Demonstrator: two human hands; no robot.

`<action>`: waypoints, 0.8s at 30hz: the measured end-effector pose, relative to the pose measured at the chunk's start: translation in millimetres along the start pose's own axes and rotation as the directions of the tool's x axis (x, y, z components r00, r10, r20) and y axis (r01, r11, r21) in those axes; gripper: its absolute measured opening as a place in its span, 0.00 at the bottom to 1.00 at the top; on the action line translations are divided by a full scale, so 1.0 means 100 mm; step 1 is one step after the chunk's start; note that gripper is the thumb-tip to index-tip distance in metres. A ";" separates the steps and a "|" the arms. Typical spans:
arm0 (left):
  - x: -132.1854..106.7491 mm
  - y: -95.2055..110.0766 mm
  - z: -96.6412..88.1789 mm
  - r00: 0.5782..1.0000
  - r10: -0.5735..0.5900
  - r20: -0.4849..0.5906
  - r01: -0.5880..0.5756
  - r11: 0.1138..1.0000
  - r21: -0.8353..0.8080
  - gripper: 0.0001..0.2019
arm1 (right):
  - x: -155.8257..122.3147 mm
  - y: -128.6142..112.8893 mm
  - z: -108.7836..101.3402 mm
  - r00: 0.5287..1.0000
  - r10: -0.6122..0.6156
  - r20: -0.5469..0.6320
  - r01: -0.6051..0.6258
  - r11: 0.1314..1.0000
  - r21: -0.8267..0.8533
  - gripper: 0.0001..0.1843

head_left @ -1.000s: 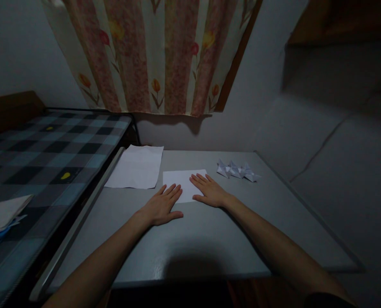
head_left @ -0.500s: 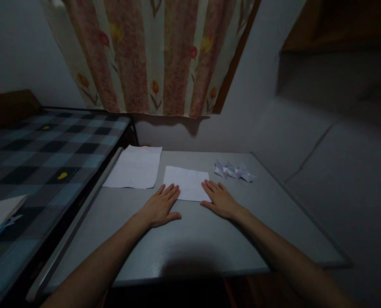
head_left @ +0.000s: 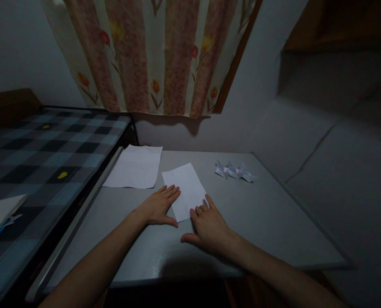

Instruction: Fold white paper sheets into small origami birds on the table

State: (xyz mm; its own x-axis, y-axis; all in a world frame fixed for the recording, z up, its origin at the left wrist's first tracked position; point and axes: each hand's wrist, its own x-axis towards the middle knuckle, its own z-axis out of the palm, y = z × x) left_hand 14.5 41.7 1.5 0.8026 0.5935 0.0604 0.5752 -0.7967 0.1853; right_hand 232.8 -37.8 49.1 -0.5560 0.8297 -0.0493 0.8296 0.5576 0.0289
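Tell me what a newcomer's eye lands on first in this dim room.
Two bare hands meet at a small white paper sheet lying askew on the grey table: the left hand flat against its left edge, the right hand touching its near corner. A larger white sheet lies far left, and small folded white paper figures far right.

On the worktop a small sheet lies askew near the middle. The left hand lies flat at its near left edge and the right hand at its near corner. A larger sheet lies just left of it. Folded paper figures sit in a row farther right and back. A bed stands along the worktop's left side, and a curtain hangs behind.
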 end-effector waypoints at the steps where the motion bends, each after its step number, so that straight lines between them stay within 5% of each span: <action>1: 0.00 -0.02 0.00 1.000 0.008 -0.002 -0.008 1.000 -0.006 0.53 | 0.03 0.05 -0.03 0.999 -0.051 0.009 0.050 0.997 0.058 0.43; 5: 0.00 -0.06 0.02 1.000 0.024 -0.006 -0.024 0.999 -0.021 0.53 | 0.26 0.45 -0.05 0.955 -0.298 -0.006 0.285 0.907 0.309 0.47; 10: 0.00 -0.08 0.02 0.999 -0.008 -0.031 0.007 0.999 -0.039 0.53 | 0.50 0.90 0.22 0.970 -0.230 0.079 0.180 0.897 0.404 0.58; 18: 0.04 -0.10 0.07 0.984 -0.078 -0.161 0.087 0.995 0.047 0.23 | 0.42 0.93 0.36 0.959 -0.260 0.117 0.182 0.875 0.449 0.67; 24: 0.04 -0.15 0.11 0.955 -0.094 -0.280 0.110 0.993 0.045 0.18 | 0.32 1.05 0.30 0.955 -0.249 0.159 0.138 0.852 0.505 0.67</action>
State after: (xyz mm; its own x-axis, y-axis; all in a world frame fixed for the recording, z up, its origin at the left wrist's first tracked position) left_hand 10.3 55.0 -11.9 0.6687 0.6735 0.3151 0.6668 -0.7306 0.1466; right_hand 303.4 46.9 20.4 -0.7294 0.6500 -0.2134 0.6564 0.5770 -0.4861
